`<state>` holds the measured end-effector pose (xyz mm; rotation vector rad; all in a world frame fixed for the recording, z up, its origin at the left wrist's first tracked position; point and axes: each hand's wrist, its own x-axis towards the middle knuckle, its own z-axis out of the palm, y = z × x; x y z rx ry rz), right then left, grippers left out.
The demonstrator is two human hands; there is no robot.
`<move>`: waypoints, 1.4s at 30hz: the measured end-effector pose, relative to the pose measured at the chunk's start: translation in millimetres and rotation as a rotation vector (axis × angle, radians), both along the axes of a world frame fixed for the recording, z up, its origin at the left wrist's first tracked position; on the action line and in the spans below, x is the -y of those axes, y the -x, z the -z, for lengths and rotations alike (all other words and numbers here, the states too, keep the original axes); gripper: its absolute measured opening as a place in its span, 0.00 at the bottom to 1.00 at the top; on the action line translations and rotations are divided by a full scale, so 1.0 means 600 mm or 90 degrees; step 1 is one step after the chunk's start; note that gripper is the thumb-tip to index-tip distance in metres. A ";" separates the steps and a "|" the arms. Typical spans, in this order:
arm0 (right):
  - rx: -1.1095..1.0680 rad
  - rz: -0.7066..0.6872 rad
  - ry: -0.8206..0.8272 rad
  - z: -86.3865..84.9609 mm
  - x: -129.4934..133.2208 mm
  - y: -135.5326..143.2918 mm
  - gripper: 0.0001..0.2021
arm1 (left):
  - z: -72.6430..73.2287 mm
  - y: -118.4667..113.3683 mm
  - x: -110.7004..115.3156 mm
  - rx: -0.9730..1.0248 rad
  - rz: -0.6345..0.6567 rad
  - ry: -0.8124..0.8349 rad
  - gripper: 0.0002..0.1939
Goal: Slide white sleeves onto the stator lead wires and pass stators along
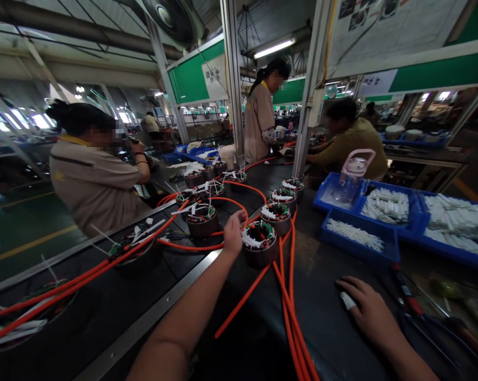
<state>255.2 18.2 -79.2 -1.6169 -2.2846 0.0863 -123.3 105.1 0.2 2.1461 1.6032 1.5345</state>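
My left hand [234, 233] is at the left side of the nearest wound motor stator [260, 253] in a row on the dark bench; its fingers are bent and whether they grip anything is hidden. Orange tubes [291, 296] run from under that stator toward me. My right hand [368, 309] rests on the bench at the right, fingers spread and holding nothing, with a white wrap on one finger. Pliers with dark handles [411, 301] lie just right of it.
Blue bins [360, 251] of white tubes and sticks stand at the right. More stators [201, 219] with orange tubes line the left conveyor behind a metal edge [163, 312]. A person [91, 174] works at the left; two others are beyond the metal posts [308, 90].
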 end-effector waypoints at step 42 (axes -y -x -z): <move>-0.224 0.019 0.057 -0.046 0.001 0.018 0.24 | -0.081 0.093 -0.058 -0.589 0.026 0.132 0.04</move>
